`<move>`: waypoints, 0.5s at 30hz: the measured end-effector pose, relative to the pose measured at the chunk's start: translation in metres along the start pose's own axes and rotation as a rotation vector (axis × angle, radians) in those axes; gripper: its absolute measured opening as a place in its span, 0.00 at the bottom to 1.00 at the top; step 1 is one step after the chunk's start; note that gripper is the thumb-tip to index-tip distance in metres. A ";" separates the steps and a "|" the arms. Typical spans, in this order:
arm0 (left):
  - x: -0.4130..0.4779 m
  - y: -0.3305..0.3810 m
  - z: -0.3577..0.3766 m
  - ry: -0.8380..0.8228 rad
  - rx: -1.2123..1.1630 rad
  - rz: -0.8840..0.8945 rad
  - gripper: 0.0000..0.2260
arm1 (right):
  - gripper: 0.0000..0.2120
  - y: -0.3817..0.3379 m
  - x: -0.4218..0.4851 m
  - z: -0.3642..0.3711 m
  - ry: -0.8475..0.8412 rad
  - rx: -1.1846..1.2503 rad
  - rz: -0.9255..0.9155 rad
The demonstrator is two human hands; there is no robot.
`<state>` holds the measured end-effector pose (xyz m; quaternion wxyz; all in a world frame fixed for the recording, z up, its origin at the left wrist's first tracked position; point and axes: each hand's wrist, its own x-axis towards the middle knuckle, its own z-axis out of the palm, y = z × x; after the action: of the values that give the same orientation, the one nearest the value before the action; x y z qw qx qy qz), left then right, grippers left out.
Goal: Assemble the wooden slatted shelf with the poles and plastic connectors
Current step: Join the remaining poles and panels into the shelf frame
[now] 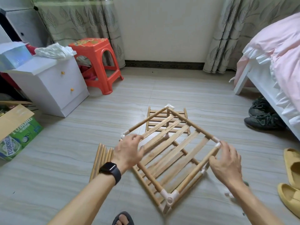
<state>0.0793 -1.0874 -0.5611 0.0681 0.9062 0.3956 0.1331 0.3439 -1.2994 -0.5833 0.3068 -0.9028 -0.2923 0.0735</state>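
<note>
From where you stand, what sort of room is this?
Most likely a bedroom: a bed with pink bedding on the right, a white bedside cabinet on the left, and leaf-patterned curtains along the far wall.

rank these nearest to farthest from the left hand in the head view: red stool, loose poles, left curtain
1. loose poles, on the floor just left of the left hand, which holds the shelf
2. red stool, farther back, left
3. left curtain, behind the stool

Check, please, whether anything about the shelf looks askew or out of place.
On the slatted shelf, the right corner connector looks parted: two white pieces with a gap, by the right hand. The left hand grips the opposite side.
</note>
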 end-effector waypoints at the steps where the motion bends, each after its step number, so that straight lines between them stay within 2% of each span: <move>1: 0.007 -0.013 0.000 -0.076 0.017 -0.123 0.20 | 0.32 0.002 -0.018 0.003 -0.034 0.069 0.024; 3: 0.015 -0.036 0.007 -0.182 0.056 -0.244 0.25 | 0.36 0.004 -0.056 0.014 -0.167 0.112 0.052; 6: 0.018 -0.057 0.020 -0.253 0.030 -0.252 0.25 | 0.41 0.008 -0.093 0.036 -0.367 0.164 0.052; 8: 0.021 -0.063 0.024 -0.300 0.041 -0.221 0.23 | 0.40 0.007 -0.097 0.046 -0.411 0.203 0.039; 14: 0.030 -0.062 0.028 -0.388 0.204 -0.122 0.22 | 0.30 0.006 -0.079 0.039 -0.512 0.249 0.019; 15: 0.030 -0.063 0.028 -0.389 0.210 -0.124 0.21 | 0.25 0.005 -0.076 0.035 -0.540 0.240 0.015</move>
<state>0.0636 -1.0232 -0.5970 0.0563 0.8908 0.4417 -0.0905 0.2737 -1.3281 -0.6177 0.3219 -0.8100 -0.3460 0.3471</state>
